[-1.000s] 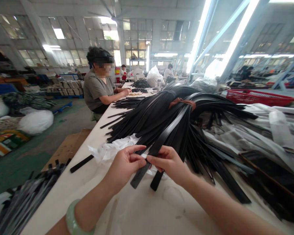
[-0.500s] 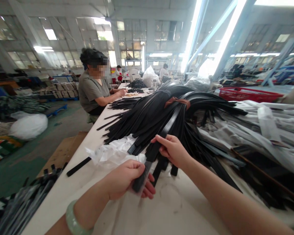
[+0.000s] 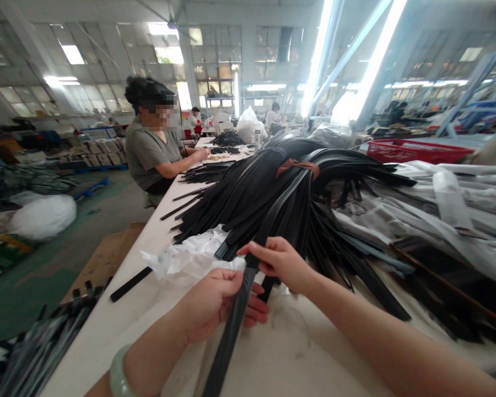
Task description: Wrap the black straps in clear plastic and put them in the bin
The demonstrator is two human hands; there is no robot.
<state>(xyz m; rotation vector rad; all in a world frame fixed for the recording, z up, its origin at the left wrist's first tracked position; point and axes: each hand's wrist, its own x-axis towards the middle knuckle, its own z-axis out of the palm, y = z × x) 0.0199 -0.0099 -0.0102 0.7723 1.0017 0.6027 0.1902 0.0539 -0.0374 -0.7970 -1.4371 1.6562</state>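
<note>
A long, flat, black strip (image 3: 232, 325) partly in translucent film (image 3: 249, 275) is gripped by the nearer left hand (image 3: 215, 300) and, farther along, the right hand (image 3: 283, 264), its long axis slanted from beyond both toward the wearer.

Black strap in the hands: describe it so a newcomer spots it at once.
Start at the pale table and its big pile of black straps. On the pile's near side, find the left hand and right hand. Unlike its neighbours, the held strap lies in both, running down to the picture's bottom edge.
</note>
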